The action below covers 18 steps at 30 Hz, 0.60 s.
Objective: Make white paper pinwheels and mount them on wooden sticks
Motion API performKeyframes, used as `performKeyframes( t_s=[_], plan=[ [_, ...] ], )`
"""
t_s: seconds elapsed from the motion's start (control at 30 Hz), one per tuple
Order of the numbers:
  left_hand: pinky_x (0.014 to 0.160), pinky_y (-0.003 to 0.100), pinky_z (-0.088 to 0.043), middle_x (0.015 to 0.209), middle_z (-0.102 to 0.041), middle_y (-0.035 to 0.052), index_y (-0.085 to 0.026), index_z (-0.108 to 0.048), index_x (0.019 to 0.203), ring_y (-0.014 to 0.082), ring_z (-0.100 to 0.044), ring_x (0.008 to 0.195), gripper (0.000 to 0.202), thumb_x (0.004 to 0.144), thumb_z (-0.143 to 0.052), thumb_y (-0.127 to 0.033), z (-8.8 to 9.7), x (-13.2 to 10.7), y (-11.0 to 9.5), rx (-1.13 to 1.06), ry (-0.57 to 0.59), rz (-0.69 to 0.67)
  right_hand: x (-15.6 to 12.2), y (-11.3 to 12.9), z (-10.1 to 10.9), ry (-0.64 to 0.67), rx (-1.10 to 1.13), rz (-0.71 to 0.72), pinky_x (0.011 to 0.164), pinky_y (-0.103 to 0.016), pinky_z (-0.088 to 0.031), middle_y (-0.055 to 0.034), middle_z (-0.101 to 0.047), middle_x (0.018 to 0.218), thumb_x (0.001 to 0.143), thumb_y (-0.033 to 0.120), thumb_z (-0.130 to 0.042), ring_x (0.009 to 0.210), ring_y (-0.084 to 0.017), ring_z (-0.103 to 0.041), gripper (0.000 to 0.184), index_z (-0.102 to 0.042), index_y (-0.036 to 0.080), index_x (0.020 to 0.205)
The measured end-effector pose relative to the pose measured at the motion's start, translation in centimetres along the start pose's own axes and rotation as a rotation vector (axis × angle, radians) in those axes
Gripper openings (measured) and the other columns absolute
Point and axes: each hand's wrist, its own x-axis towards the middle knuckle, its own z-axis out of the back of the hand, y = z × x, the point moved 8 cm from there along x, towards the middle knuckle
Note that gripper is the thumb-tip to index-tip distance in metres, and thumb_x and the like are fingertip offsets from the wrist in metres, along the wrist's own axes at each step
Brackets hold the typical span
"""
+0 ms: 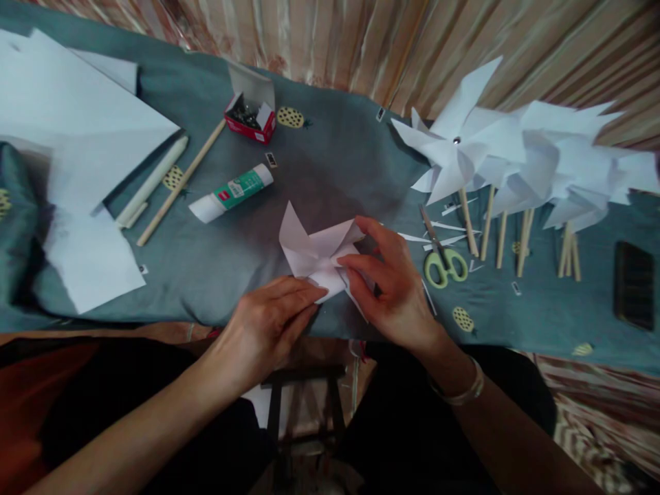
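Observation:
A white paper pinwheel with folded blades lies at the front of the cloth-covered table, between my hands. My left hand has its fingers pressed together on the near blade, gripping it at the edge. My right hand pinches the pinwheel from the right, one finger at its middle and another at an upper blade's tip. A glue stick in white and green lies beyond my left hand. Green-handled scissors rest right of my right hand, among thin paper strips.
Several finished pinwheels on sticks lie overlapping at the right, near a dark phone. A red box of pins stands open at the back. A wooden stick, a pen and white paper sheets lie at the left.

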Motion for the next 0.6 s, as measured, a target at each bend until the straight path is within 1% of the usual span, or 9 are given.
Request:
performKeyframes(
  t_s=[0.1,0.2,0.27,0.33,0.43,0.5,0.6],
  plan=[
    [0.082,0.027,-0.057,0.100,-0.073,0.0059,-0.017,-0.068,0.105,0.0160,-0.069,0.093,0.023,0.092,-0.049,-0.016,0.0,0.1,0.0,0.004,0.005,-0.001,-0.1,0.1,-0.3,0.020,-0.009,0.026,0.102,-0.049,-0.044,-0.0063,-0.041,0.144,0.085,0.012,-0.053,0.130,-0.028,-0.042,0.025,-0.064,0.025,0.103],
    [0.081,0.025,-0.057,0.099,-0.073,0.0066,-0.015,-0.068,0.105,0.0159,-0.069,0.091,0.024,0.092,-0.048,-0.016,0.0,0.0,-0.1,0.008,-0.007,-0.018,-0.2,0.2,-0.6,0.052,0.004,0.028,0.106,-0.049,-0.040,-0.0029,-0.038,0.147,0.082,0.008,-0.052,0.132,-0.028,-0.039,0.031,-0.064,0.027,0.103],
    [0.081,0.025,-0.057,0.099,-0.073,0.0067,-0.015,-0.068,0.105,0.0157,-0.069,0.090,0.024,0.092,-0.048,-0.016,-0.1,0.0,-0.1,0.009,-0.006,-0.019,-0.2,0.3,-0.6,0.061,0.004,0.031,0.109,-0.048,-0.038,-0.0014,-0.037,0.148,0.081,0.006,-0.051,0.134,-0.028,-0.038,0.033,-0.065,0.027,0.102],
    [0.081,0.026,-0.057,0.099,-0.073,0.0061,-0.016,-0.068,0.105,0.0155,-0.069,0.091,0.024,0.092,-0.048,-0.017,-0.1,0.1,0.0,0.013,0.005,-0.012,-0.2,0.5,-0.7,0.060,-0.021,0.047,0.110,-0.047,-0.037,-0.0015,-0.035,0.149,0.080,0.005,-0.051,0.134,-0.028,-0.037,0.034,-0.065,0.027,0.102],
    [0.081,0.026,-0.058,0.099,-0.073,0.0055,-0.017,-0.068,0.104,0.0155,-0.070,0.090,0.023,0.092,-0.048,-0.016,-0.2,0.1,0.0,0.014,0.020,0.002,-0.2,0.6,-0.8,0.064,-0.057,0.067,0.110,-0.051,-0.037,-0.0019,-0.031,0.151,0.080,0.006,-0.051,0.136,-0.029,-0.034,0.034,-0.064,0.026,0.104],
    [0.080,0.026,-0.058,0.098,-0.073,0.0063,-0.015,-0.069,0.104,0.0159,-0.070,0.090,0.023,0.092,-0.049,-0.016,-0.1,0.2,0.0,0.009,0.012,0.001,-0.3,0.5,-1.0,0.077,-0.051,0.051,0.110,-0.052,-0.036,-0.0001,-0.029,0.153,0.081,0.007,-0.051,0.137,-0.030,-0.033,0.034,-0.064,0.027,0.105],
    [0.080,0.025,-0.058,0.098,-0.073,0.0068,-0.015,-0.069,0.104,0.0163,-0.070,0.091,0.024,0.092,-0.049,-0.016,0.0,0.2,0.0,0.007,0.007,-0.011,-0.4,0.3,-1.2,0.085,-0.048,0.041,0.111,-0.051,-0.035,0.0027,-0.028,0.154,0.081,0.007,-0.051,0.138,-0.031,-0.033,0.034,-0.065,0.028,0.105]
  ],
)
